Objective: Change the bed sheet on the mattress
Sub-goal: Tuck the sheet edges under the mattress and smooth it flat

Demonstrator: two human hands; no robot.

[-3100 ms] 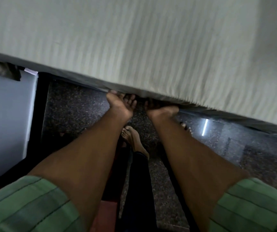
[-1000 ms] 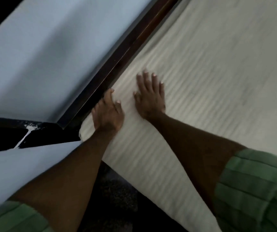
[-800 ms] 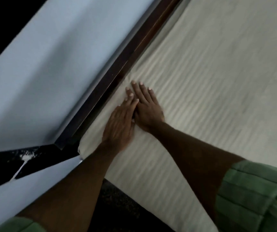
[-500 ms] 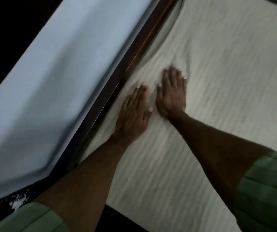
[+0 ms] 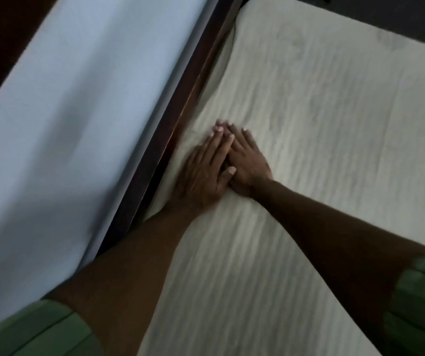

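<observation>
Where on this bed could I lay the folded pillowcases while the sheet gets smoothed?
The striped sheet is bare right of the right hand, out to its far edge. It is crowded by the dark wooden frame, where the left hand overlaps the right and the sheet bunches.

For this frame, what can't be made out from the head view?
- Right hand: partly under the left hand; its thumb is hidden.
- Bed sheet: its tuck along the dark wooden frame sits in shadow.
- Sheet's near and right edges: cut off by the picture.
- Sheet's weave: motion-blurred.
</observation>
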